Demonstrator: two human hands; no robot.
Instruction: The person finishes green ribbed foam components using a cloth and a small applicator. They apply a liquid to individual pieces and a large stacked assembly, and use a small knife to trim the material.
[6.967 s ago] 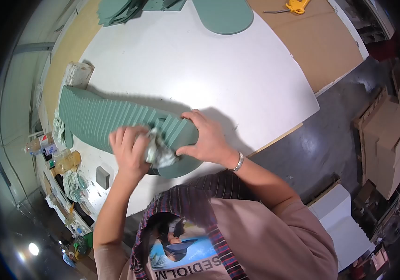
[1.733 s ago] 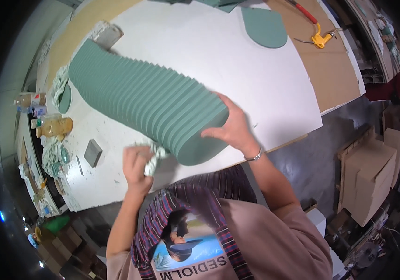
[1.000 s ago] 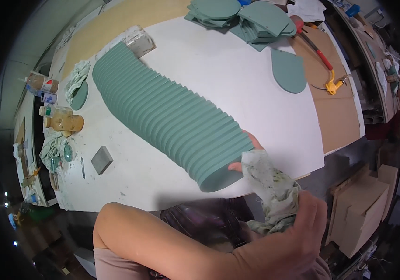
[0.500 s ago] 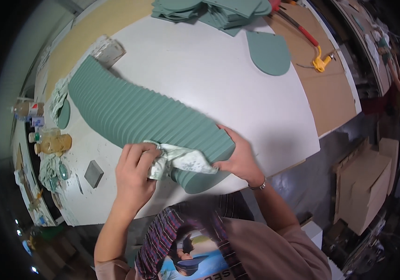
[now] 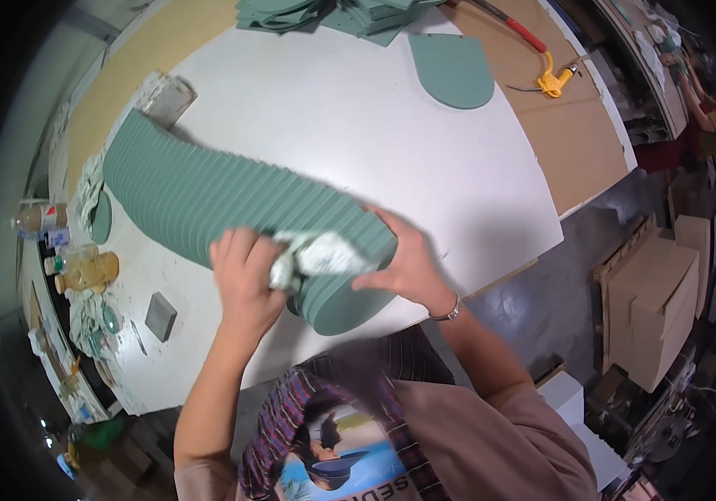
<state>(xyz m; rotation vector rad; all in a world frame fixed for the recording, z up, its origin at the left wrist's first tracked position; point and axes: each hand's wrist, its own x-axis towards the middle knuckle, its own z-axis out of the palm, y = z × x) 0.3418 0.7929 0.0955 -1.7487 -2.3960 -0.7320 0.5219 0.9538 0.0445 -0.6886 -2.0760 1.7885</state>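
Observation:
A long row of green panels (image 5: 232,188), stood on edge face to face, runs slantwise across the white table, its rounded front panel (image 5: 349,305) turned toward me. My left hand (image 5: 245,271) is closed on a crumpled white cloth (image 5: 324,253), pressed against the side of the row close to its near end. Motion blurs the cloth and the fingertips. At that same end, my right hand (image 5: 408,263) grips the panels, its thumb across the front face and its fingers over the far edge, partly hidden.
A whitish block (image 5: 164,98) stands by the row's far end. Stacked green panels (image 5: 333,15), a loose panel (image 5: 452,71) and a yellow air gun (image 5: 554,82) lie farther back. Left are bottles (image 5: 91,271), rags (image 5: 86,321) and a grey block (image 5: 160,316). Cardboard boxes (image 5: 654,309) stand right.
The whole view has shifted slightly. My left hand has slid the cloth a little rightward along the row toward its near end. My right hand keeps its grip there.

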